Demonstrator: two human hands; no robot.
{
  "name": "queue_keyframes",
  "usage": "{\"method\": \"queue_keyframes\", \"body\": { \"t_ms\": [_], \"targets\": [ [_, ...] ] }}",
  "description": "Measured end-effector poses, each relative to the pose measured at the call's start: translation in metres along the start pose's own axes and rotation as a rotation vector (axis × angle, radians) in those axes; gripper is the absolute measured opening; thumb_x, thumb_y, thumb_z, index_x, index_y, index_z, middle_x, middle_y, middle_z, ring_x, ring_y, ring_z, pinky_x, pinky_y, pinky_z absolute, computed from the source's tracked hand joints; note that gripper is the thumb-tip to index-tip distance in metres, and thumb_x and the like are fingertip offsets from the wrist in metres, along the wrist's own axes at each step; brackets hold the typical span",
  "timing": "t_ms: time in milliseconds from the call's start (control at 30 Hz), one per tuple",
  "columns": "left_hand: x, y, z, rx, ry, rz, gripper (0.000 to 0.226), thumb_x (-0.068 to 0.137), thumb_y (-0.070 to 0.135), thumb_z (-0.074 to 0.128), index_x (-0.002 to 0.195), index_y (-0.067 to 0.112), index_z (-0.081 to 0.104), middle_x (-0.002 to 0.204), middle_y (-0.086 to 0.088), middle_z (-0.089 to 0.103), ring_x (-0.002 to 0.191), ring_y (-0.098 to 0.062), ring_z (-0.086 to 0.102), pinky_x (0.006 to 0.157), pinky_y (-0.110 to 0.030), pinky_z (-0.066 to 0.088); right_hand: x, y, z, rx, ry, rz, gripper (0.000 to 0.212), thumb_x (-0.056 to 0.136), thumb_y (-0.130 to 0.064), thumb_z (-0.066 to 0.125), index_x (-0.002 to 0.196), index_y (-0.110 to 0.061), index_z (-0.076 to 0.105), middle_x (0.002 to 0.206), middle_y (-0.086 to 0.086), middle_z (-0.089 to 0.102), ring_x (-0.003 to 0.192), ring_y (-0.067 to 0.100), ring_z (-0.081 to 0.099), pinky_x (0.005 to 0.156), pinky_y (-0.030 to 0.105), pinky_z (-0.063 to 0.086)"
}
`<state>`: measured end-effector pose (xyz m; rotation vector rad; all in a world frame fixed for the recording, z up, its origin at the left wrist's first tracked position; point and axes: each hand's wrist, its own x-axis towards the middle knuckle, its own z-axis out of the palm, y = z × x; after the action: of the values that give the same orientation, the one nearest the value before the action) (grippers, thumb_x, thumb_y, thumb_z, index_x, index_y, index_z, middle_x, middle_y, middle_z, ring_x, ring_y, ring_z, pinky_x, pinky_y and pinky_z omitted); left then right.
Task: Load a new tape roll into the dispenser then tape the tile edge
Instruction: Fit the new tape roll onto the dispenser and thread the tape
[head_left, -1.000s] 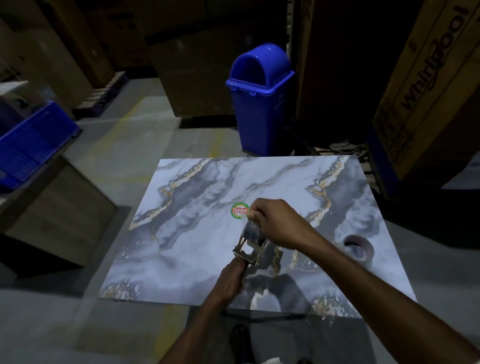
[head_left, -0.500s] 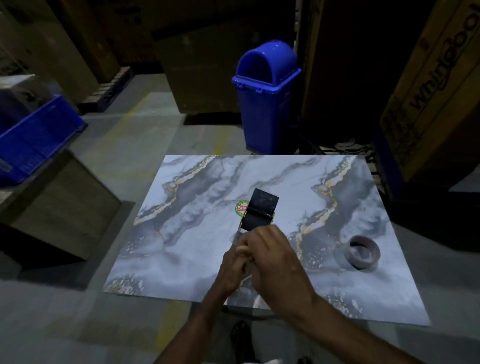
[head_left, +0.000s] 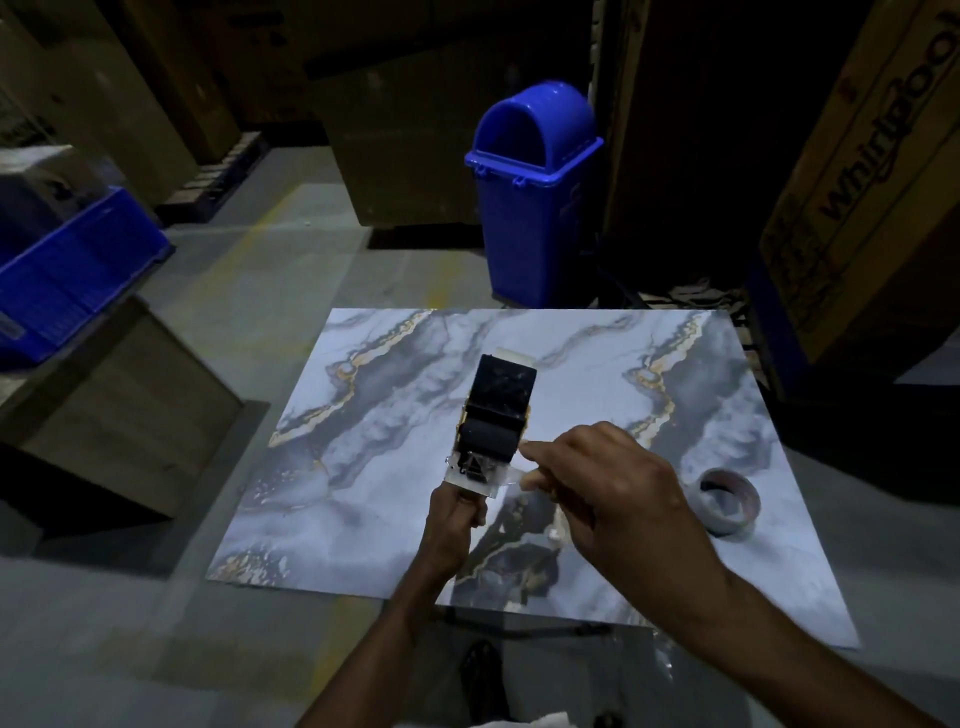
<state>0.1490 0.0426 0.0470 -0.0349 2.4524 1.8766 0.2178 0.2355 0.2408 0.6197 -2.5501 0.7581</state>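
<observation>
A large marble-patterned tile (head_left: 582, 374) lies flat in front of me. My left hand (head_left: 454, 519) grips the handle of a black tape dispenser (head_left: 496, 410), held above the middle of the tile with its head pointing away from me. My right hand (head_left: 618, 493) is at the dispenser's right side, its fingers pinching a clear strip of tape (head_left: 511, 475) near the roller. A tape roll (head_left: 727, 500) lies flat on the tile at the right.
A blue swing-lid bin (head_left: 535, 192) stands beyond the tile's far edge. A blue crate (head_left: 67, 275) sits on a wooden box at left. Large cardboard cartons (head_left: 862, 176) stand at right and behind. Grey concrete floor surrounds the tile.
The dispenser has been raised and turned so its black head points away. My right hand has shifted from over the handle to the dispenser's right side, at the tape.
</observation>
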Motion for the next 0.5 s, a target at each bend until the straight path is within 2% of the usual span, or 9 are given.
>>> {"method": "queue_keyframes", "body": {
  "t_ms": [133,233,333,400,500],
  "targets": [
    [0.006,0.003,-0.014,0.058,-0.031,0.014,0.018,0.077,0.013,0.050,0.060,0.010,0.049,0.056,-0.001,0.048,0.054,-0.019,0.045,0.055,-0.037,0.035,0.006,-0.005,-0.013,-0.101,-0.103,-0.051,0.035,0.072,0.008,0.083,0.101,-0.008,0.073,0.085,0.005,0.062,0.080,0.022,0.055,0.068,0.022,0.036],
    [0.006,0.012,-0.018,0.069,-0.040,0.056,0.017,0.076,0.012,0.050,0.061,0.005,0.046,0.059,0.000,0.047,0.057,-0.017,0.043,0.054,-0.033,0.032,0.007,-0.011,-0.015,-0.110,-0.135,-0.041,0.037,0.072,0.013,0.079,0.096,-0.012,0.067,0.090,0.003,0.059,0.083,0.021,0.049,0.065,0.028,0.039],
    [-0.001,0.023,-0.019,0.088,-0.017,0.117,0.013,0.081,0.016,0.049,0.068,0.018,0.050,0.055,0.006,0.051,0.053,-0.006,0.043,0.052,-0.023,0.032,0.004,-0.018,-0.016,-0.100,-0.091,-0.030,0.025,0.082,0.006,0.075,0.097,-0.012,0.065,0.093,0.003,0.058,0.085,0.020,0.048,0.069,0.028,0.041],
    [-0.007,0.030,-0.018,0.101,-0.010,0.172,0.008,0.083,0.023,0.051,0.077,0.019,0.052,0.057,0.009,0.056,0.053,-0.004,0.043,0.051,-0.024,0.032,0.000,-0.026,-0.017,-0.083,-0.058,-0.001,0.020,0.085,0.002,0.074,0.097,-0.012,0.065,0.094,0.003,0.057,0.085,0.021,0.048,0.068,0.034,0.044],
    [-0.010,0.025,-0.018,0.067,0.003,0.196,0.010,0.089,0.020,0.055,0.086,0.012,0.059,0.072,0.010,0.068,0.064,-0.007,0.059,0.057,-0.026,0.043,-0.010,-0.040,-0.017,-0.041,-0.005,0.016,0.010,0.089,-0.003,0.070,0.097,-0.007,0.067,0.094,0.007,0.057,0.087,0.026,0.050,0.071,0.038,0.045]
  ]
}}
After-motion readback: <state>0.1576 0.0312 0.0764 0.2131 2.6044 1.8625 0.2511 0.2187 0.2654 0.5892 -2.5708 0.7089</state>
